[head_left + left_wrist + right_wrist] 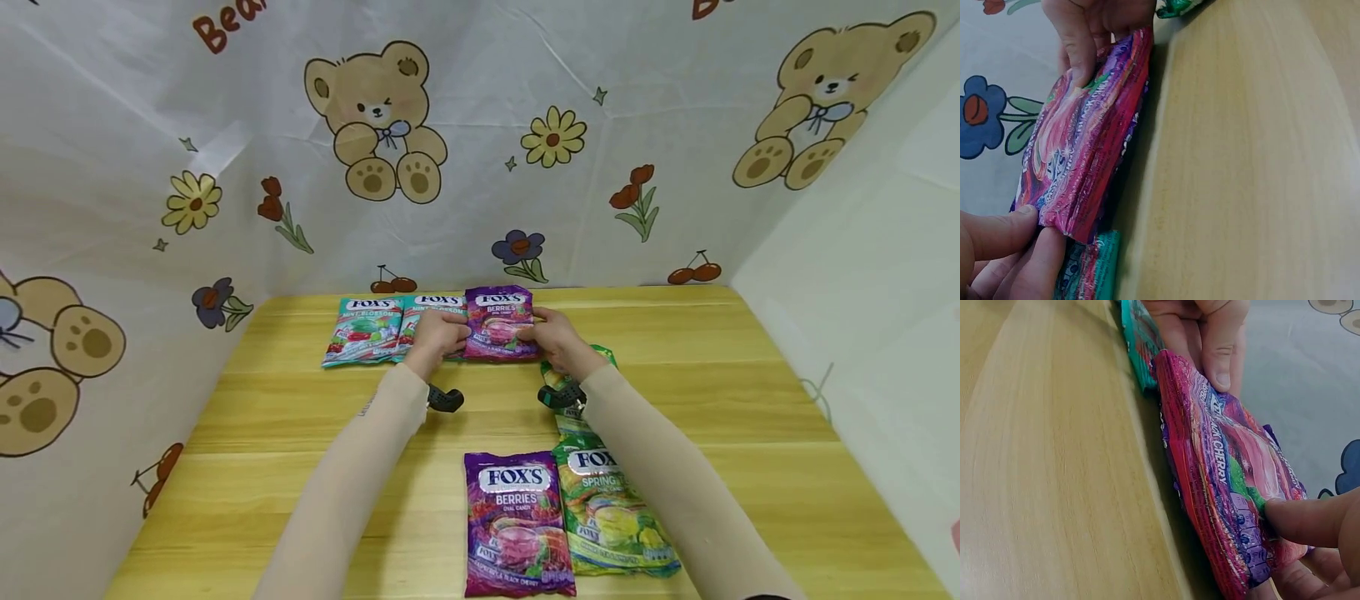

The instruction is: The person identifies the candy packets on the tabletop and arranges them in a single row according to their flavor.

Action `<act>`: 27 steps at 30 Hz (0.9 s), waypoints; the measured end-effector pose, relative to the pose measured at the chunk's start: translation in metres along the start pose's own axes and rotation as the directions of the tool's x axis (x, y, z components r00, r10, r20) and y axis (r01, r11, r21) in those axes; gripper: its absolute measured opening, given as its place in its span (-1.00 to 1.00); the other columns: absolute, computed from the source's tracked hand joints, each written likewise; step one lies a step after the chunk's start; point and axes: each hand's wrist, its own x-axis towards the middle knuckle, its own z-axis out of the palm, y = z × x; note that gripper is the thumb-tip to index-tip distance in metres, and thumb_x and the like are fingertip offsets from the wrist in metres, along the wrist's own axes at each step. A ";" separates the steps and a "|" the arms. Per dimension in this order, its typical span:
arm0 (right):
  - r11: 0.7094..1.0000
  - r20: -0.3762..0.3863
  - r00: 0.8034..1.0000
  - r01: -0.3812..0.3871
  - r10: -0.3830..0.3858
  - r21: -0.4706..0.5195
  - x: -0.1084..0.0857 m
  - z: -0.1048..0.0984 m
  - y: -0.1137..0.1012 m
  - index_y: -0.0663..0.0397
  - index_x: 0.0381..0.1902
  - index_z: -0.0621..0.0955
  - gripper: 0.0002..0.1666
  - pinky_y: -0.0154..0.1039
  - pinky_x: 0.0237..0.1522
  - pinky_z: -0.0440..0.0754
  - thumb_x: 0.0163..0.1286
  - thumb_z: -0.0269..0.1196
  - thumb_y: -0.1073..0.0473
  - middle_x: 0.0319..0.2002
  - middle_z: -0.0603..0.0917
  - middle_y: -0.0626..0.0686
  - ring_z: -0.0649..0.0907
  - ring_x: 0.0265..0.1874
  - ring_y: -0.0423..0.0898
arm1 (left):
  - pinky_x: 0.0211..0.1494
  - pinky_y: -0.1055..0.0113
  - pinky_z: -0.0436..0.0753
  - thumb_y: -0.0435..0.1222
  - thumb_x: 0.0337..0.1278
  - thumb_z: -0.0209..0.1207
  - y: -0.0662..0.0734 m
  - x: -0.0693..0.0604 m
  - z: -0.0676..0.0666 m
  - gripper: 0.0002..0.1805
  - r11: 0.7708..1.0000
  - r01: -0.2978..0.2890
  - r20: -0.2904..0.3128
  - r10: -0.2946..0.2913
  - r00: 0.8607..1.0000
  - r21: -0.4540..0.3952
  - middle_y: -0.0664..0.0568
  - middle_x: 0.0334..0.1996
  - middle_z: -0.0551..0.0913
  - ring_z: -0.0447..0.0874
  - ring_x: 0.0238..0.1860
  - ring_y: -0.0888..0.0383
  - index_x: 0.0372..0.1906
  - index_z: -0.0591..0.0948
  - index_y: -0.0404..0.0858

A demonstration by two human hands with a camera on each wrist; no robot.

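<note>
A purple bag of berries candy (498,323) is held between my two hands at the back of the table. My left hand (440,337) pinches its left edge, thumb on the front and fingers behind, as the left wrist view shows of the bag (1085,144). On the right edge my right hand (558,337) pinches it the same way; the right wrist view shows that thumb on the printed front of the bag (1235,469). Beside it on the left are two teal mint candy bags (365,329), the nearer one partly behind my left hand.
A second purple berries bag (517,525) lies at the front of the wooden table (300,467). Right of it lies a green spring tea candy bag (611,517), with more green packaging (573,425) behind, partly covered by my right arm. A bear-print cloth (465,233) hangs at the back.
</note>
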 end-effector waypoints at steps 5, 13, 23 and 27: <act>0.998 -0.044 0.999 -0.002 -0.001 -0.057 0.000 -0.001 0.001 -0.12 0.63 0.24 -0.10 -0.18 0.03 0.73 0.42 0.30 0.35 0.34 0.56 0.22 0.68 0.08 0.04 | 0.04 0.20 0.81 -0.48 0.23 0.35 -0.003 0.003 0.004 -0.71 1.000 -0.026 -0.025 0.026 0.999 0.008 -0.24 0.11 0.71 0.79 0.05 -0.09 0.06 0.74 -0.38; 0.993 -0.084 0.996 0.026 -0.036 -0.117 -0.001 0.001 0.001 -0.04 0.61 0.28 -0.10 -0.14 0.13 0.68 0.37 0.34 0.35 0.29 0.57 0.24 0.66 0.04 0.03 | -0.07 0.25 0.83 -0.44 0.18 0.41 -0.004 0.000 0.009 -0.78 0.990 -0.065 -0.097 0.077 0.992 0.123 -0.19 0.00 0.75 0.84 -0.09 -0.04 -0.06 0.79 -0.35; 0.977 -0.104 0.992 0.054 -0.076 -0.205 -0.002 0.003 0.003 0.07 0.59 0.29 -0.11 -0.09 0.19 0.71 0.38 0.37 0.33 0.33 0.54 0.22 0.62 0.12 0.02 | -0.28 0.30 0.79 -0.34 0.17 0.45 -0.005 -0.002 0.011 -0.81 0.965 -0.086 -0.180 0.133 0.975 0.250 -0.10 -0.10 0.80 0.84 -0.25 0.06 -0.11 0.81 -0.25; 0.970 -0.070 0.994 0.062 -0.080 -0.235 -0.001 -0.004 0.006 0.03 0.61 0.26 -0.12 -0.08 0.12 0.74 0.42 0.36 0.29 0.37 0.53 0.19 0.66 0.16 0.06 | -0.23 0.30 0.81 -0.36 0.18 0.43 -0.007 -0.003 0.007 -0.80 0.972 -0.100 -0.166 0.137 0.977 0.214 -0.10 0.00 0.79 0.85 -0.20 0.04 -0.09 0.81 -0.29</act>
